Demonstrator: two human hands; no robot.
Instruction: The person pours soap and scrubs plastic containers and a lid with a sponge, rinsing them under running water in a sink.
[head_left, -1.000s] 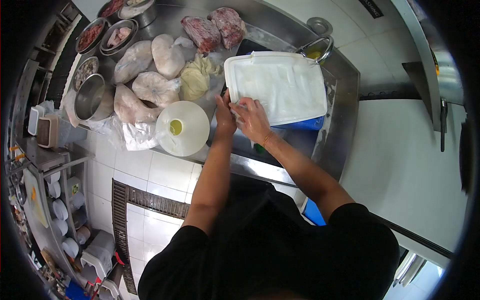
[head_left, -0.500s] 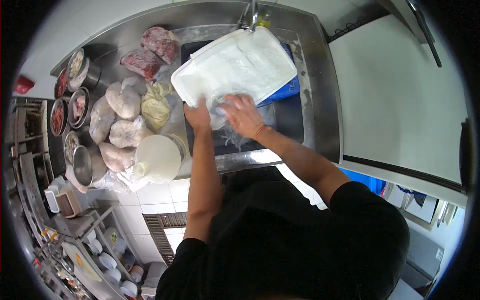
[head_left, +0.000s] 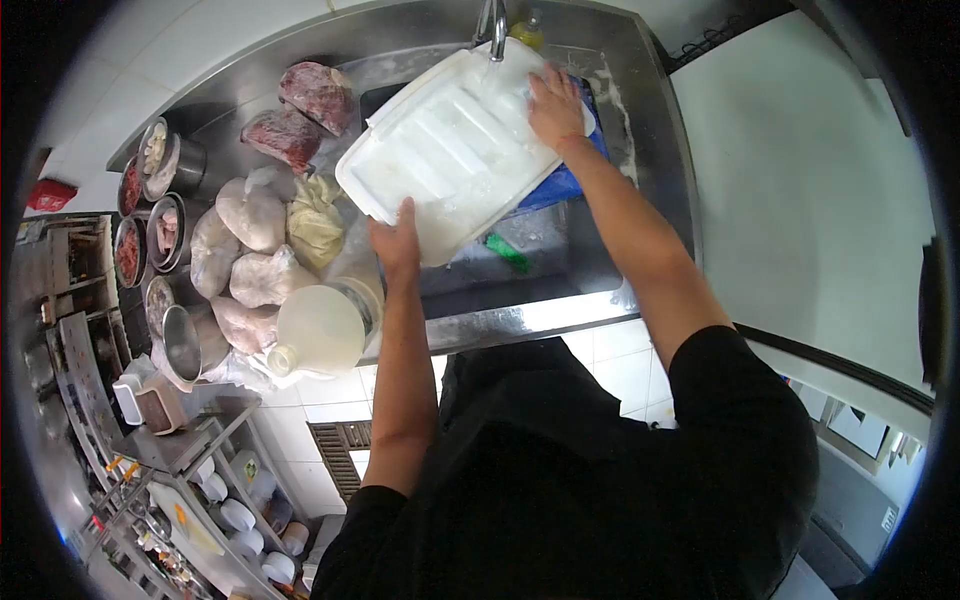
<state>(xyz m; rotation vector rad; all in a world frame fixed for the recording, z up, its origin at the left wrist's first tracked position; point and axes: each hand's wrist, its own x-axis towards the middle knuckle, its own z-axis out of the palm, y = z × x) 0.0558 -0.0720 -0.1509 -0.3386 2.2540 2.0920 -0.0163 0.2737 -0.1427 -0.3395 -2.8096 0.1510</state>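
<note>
A white rectangular plastic lid (head_left: 440, 140) with raised ribs lies tilted over the sink (head_left: 560, 270), wet on top. My left hand (head_left: 396, 240) grips its near left edge, thumb on top and the other fingers hidden beneath. At the far right corner, my right hand (head_left: 556, 105) rests on the lid with its fingers spread. The faucet (head_left: 498, 35) runs water onto the lid's far end. Beneath the lid, a blue item (head_left: 553, 190) sticks out on the right. A small green object (head_left: 508, 252), its kind unclear, lies in the sink.
Left of the sink are two dark red frozen meat pieces (head_left: 285, 138), several bagged pale lumps (head_left: 250, 215), a yellowish cloth (head_left: 315, 220) and a large plastic jug (head_left: 318, 330). Metal pots (head_left: 185, 165) of food stand farther left. A pale flat surface (head_left: 800, 190) is at right.
My right hand has moved from the lid's near edge to its far right corner. The suds on the lid have thinned, showing its ribs, and the green object now shows in the sink.
</note>
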